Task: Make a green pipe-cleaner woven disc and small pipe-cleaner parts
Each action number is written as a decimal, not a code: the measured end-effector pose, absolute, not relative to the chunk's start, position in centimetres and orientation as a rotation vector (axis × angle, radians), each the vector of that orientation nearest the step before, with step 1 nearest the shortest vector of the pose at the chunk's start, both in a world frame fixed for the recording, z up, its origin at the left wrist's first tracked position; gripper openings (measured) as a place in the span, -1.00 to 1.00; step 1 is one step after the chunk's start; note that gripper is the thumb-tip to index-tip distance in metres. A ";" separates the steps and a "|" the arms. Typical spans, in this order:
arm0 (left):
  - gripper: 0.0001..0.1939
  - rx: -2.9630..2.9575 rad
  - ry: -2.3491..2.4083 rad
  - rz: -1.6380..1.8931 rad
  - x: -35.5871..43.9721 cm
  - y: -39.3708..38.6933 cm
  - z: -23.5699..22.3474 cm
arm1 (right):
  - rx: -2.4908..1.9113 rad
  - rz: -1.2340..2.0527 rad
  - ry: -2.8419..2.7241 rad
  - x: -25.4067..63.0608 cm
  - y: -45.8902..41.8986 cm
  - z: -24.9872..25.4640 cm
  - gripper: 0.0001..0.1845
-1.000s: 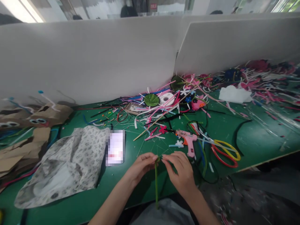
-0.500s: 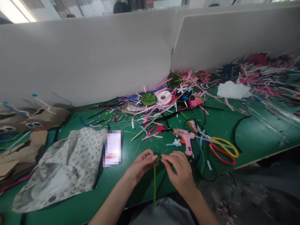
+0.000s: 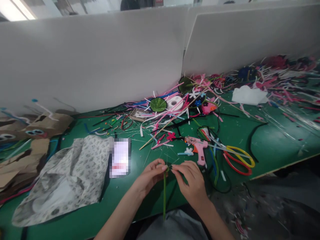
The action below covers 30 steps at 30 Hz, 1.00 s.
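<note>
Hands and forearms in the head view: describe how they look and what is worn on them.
The left hand and right hand are ungloved, with slender fingers and no ring that I can make out. Both forearms are bare as far as they show: no sleeve, watch or bracelet. Nail detail is too small to judge.

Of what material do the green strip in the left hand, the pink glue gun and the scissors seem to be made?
Green strip: perhaps pipe-cleaner fibre, as it looks matt, but blur leaves this open. Glue gun: probably plastic, smooth and evenly pink. Scissors: blades likely metal, grey and shiny; handles likely plastic, brightly coloured.
</note>
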<state>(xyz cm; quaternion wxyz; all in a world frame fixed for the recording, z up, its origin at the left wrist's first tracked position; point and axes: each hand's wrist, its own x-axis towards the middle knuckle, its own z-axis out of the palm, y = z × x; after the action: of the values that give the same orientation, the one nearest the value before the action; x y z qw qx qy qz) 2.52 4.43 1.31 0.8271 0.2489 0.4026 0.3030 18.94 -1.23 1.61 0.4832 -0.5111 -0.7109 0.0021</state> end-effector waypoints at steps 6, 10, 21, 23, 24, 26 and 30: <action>-0.62 0.509 0.844 0.655 2.2 4.4 1.2 | -1.239 0.008 -1.740 18.6 -1.1 1.7 -0.78; -0.57 0.489 0.851 0.686 1.8 4.4 0.9 | -1.253 -0.009 -1.730 18.4 -0.9 1.8 -0.79; -0.61 0.392 0.890 0.916 1.5 3.8 1.8 | -1.399 -0.003 -1.715 14.5 -1.8 2.8 -0.83; -0.60 0.401 0.901 0.935 1.4 3.6 1.8 | -1.443 0.008 -1.751 13.8 -1.8 2.4 -0.93; -0.60 0.406 0.909 0.940 1.2 3.6 1.8 | -1.451 0.009 -1.766 13.6 -1.7 2.3 -0.96; -0.59 0.415 0.933 0.949 0.9 3.5 1.8 | -1.431 0.003 -1.796 13.4 -1.6 2.2 -0.91; -0.60 0.438 0.992 0.958 0.0 3.5 1.8 | -1.334 -0.013 -1.889 14.0 -1.4 2.8 -0.82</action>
<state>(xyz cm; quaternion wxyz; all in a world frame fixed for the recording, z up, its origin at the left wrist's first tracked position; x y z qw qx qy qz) 0.04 3.52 1.83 0.7494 0.2004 0.4539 0.4384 13.95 -1.42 2.81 0.4027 -0.5278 -0.7478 -0.0051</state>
